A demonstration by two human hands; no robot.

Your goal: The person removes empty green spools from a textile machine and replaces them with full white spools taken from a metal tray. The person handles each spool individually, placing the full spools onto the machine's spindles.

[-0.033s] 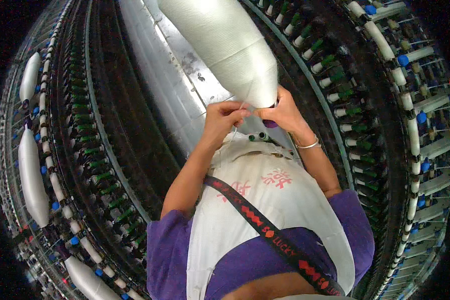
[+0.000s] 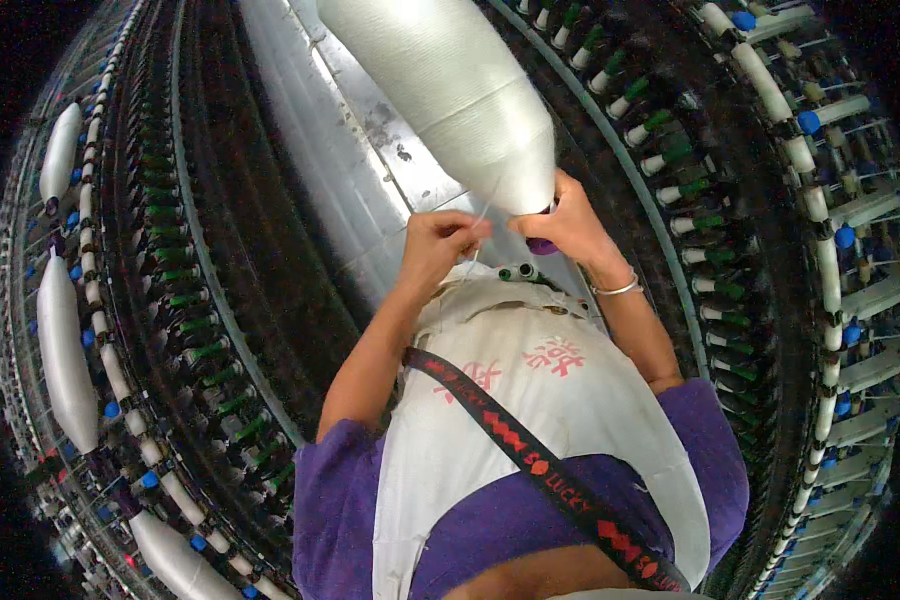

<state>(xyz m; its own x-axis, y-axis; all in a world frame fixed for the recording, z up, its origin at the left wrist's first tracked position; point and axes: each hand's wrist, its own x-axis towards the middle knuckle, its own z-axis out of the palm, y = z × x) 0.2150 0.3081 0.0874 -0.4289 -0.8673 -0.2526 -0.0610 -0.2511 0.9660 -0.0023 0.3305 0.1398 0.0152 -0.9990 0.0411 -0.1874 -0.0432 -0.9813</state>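
Left side: one long spinning machine, dark-bodied; three white yarn packages (image 2: 67, 350) in file along its outer edge, spindle-shaped; a line of white rollers (image 2: 115, 376) with blue knobs (image 2: 111, 409) at intervals; a bank of green-topped spindles (image 2: 205, 350); one curved grey rail (image 2: 232, 318). Right side: a facing row of spindles, white and green (image 2: 710, 222); white rollers, upright run (image 2: 828, 265); blue knobs, spaced (image 2: 845, 236). Between: grey flooring, shiny, seamed, dark-spotted (image 2: 320, 170).
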